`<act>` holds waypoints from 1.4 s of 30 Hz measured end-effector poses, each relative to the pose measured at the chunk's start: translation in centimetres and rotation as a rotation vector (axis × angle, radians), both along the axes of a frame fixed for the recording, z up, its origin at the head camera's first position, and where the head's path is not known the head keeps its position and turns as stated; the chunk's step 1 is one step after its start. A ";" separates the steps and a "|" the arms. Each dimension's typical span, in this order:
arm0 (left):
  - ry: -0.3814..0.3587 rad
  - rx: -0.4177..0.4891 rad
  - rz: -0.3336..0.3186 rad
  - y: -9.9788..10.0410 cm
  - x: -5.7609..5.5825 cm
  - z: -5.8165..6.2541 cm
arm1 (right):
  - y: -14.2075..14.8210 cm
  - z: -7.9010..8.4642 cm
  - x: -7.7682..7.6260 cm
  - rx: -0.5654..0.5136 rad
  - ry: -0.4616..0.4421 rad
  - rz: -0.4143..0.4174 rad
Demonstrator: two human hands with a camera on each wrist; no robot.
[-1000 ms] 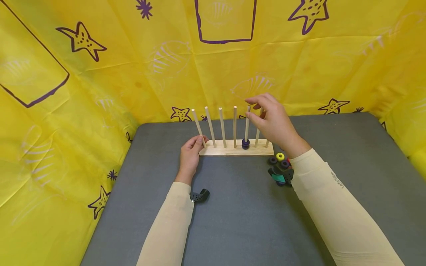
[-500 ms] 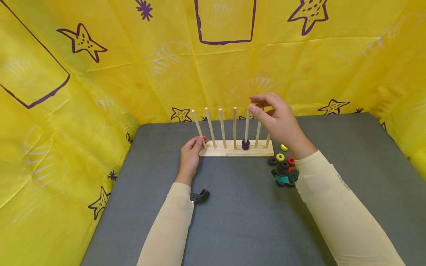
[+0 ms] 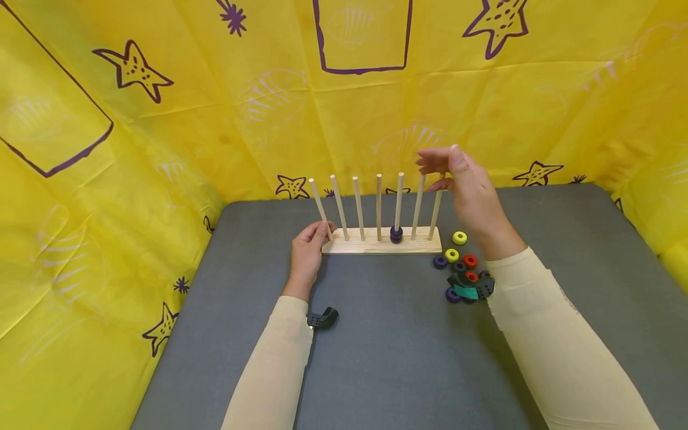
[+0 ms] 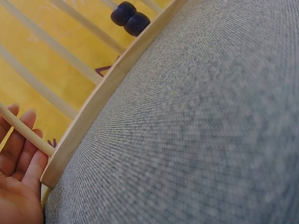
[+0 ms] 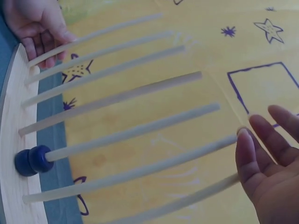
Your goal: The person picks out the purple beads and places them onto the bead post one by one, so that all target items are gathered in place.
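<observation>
A wooden peg rack (image 3: 371, 245) stands on the table with several upright pegs in a row. Two dark blue rings (image 5: 33, 161) sit stacked at the foot of the third peg from the right. My left hand (image 3: 310, 254) holds the rack's left end, thumb and fingers about the leftmost peg (image 4: 28, 133). Close by the tops of the two rightmost pegs is my right hand (image 3: 475, 200), fingers relaxed and spread, nothing held. In the right wrist view, its thumb overlaps the top of the second peg from the right (image 5: 135, 170).
Loose yellow rings (image 3: 452, 255), red rings (image 3: 470, 261) and dark blue rings (image 3: 439, 261) lie right of the rack, partly hidden by the right wrist's camera mount (image 3: 473, 286). A yellow patterned cloth (image 3: 215, 119) hangs behind the grey table (image 3: 376, 346).
My right hand has moved rightward from the peg with the blue rings, its thumb now raised. More loose rings show beneath the wrist. The left hand has stayed put.
</observation>
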State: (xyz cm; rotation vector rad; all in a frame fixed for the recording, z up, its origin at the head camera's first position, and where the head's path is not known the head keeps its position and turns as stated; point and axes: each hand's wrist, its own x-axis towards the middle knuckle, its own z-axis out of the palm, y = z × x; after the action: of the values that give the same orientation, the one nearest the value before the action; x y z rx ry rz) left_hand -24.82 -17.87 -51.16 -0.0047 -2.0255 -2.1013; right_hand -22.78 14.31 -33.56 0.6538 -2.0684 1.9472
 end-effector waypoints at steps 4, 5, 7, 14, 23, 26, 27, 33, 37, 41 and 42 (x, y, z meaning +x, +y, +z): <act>0.002 -0.011 0.002 -0.1 0.0 -0.1 | 0.5 -0.2 0.1 -0.084 -0.008 0.013; 0.003 -0.017 0.004 -0.1 0.0 -0.1 | 0.6 -0.2 0.1 -0.099 -0.012 0.015; 0.003 -0.018 0.003 -0.1 0.0 -0.1 | 0.9 -0.3 0.3 -0.108 -0.019 0.010; 0.000 -0.013 0.002 -0.1 0.1 -0.1 | 1.6 -0.8 0.5 -0.147 -0.014 -0.016; -0.005 -0.019 0.009 0.0 0.1 -0.1 | 2.8 -1.4 1.1 -0.193 -0.002 -0.009; -0.003 -0.022 0.008 0.0 0.2 0.0 | 3.2 -1.8 1.2 -0.204 0.000 -0.003; -0.004 -0.021 0.008 0.0 0.2 0.0 | 3.3 -1.9 1.2 -0.206 0.000 0.000; -0.008 -0.012 0.003 0.0 0.2 0.0 | 4.2 -3.0 1.5 -0.201 -0.018 0.001; -0.005 -0.015 0.003 0.1 0.2 0.1 | 4.7 -3.6 1.9 -0.172 -0.027 -0.013; -0.003 -0.021 0.006 0.1 0.2 0.1 | 5.2 -4.4 2.4 -0.138 -0.047 -0.027; -0.002 -0.024 0.007 0.1 0.2 0.1 | 5.3 -4.6 2.6 -0.121 -0.052 -0.033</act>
State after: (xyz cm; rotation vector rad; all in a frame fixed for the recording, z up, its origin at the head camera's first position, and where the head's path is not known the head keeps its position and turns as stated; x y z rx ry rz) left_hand -24.60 -17.79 -51.09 0.0011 -2.0493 -2.0729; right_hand -20.20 19.62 -38.11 0.5457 -1.9590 2.0714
